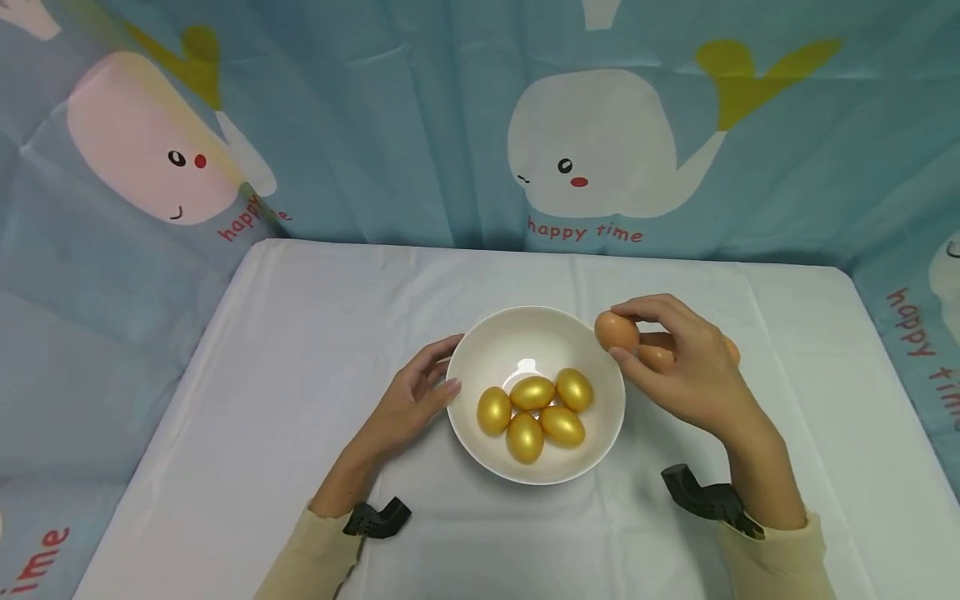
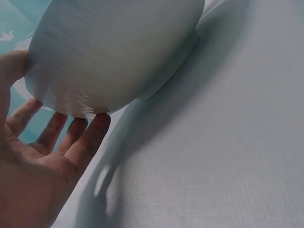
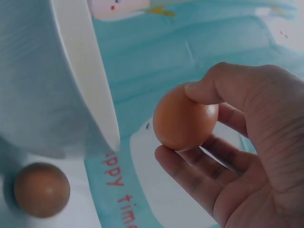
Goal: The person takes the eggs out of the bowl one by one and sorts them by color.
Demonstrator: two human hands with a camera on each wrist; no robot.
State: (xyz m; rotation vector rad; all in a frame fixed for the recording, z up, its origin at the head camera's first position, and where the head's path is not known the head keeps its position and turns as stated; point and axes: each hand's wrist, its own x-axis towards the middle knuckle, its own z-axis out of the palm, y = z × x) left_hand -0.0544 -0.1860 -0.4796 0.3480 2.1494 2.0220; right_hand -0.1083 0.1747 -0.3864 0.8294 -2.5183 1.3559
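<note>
We are seeing a smooth brown egg at the far right rim of a round, glossy white bowl, up off the table and sitting at the fingertips of the right hand. The right hand is pinching this egg between thumb and fingers, parted just enough to span its shell. The left hand is gripping the bowl's left side, its thumb lying at the rim and its fingertips pressing on the outer wall. Inside the bowl, five shiny golden eggs are lying close together toward the near side.

To the right of the bowl, we are noticing more brown eggs lying partly hidden behind the right hand, and we are finding their full number hard to tell. Everything is resting on a white cloth-covered table before a blue whale-print curtain.

The head view alone is showing us the golden eggs. The right wrist view is revealing a gap between the pinched egg and the bowl, and a loose brown egg lying whole on the cloth near the bowl. The left wrist view is exposing the bowl's underside and four fingertips that the head view is partly hiding.
</note>
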